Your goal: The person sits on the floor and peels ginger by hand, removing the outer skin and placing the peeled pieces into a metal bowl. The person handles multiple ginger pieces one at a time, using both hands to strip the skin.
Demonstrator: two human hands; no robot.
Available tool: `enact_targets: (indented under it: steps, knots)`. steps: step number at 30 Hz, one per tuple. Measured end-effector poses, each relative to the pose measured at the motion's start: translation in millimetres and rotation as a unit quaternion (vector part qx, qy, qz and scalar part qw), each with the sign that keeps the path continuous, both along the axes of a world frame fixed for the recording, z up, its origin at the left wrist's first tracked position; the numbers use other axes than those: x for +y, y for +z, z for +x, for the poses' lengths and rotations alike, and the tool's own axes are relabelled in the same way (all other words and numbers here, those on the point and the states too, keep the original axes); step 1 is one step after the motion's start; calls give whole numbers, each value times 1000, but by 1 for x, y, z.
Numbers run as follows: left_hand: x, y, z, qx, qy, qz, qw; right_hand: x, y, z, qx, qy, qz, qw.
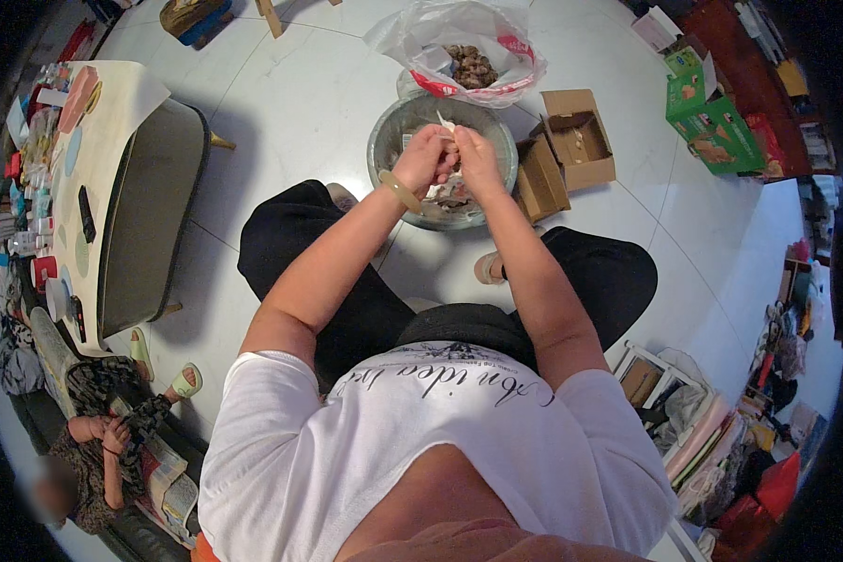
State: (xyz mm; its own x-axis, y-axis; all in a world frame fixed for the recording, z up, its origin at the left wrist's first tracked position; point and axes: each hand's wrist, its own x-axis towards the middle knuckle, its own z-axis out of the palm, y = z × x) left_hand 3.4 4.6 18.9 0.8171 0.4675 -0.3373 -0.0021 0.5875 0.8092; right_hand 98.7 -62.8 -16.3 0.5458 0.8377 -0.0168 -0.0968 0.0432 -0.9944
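Observation:
My left hand (421, 160), with a pale bangle at the wrist, and my right hand (479, 163) meet above a round grey-green basin (386, 202). Between their fingertips is a small whitish piece (449, 126), pinched from both sides. Its kind is too small to tell, and my fingers hide part of it. Under my hands, scraps and pale peelings (453, 193) lie inside the basin. Just beyond the basin rim, a translucent plastic bag (397, 31) with red print stands open. Brown knobbly lumps (472, 67), perhaps roots or tubers, fill its middle.
An open cardboard box (590, 165) with a few small pale pieces in it is right of the basin. A cluttered table (102, 211) stands at left; below it, another person (105, 435) sits on a sofa. A green carton (709, 119) and piled goods line the right.

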Motion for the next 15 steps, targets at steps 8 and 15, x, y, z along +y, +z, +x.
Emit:
enact_targets:
  steps: [8,15]
  knots:
    - [7,2,1,16,1,49,999,6,5,-9,179,16,6,984]
    - [7,3,2,-3,-25,19,999,2,18,-5,265,-33,18,964]
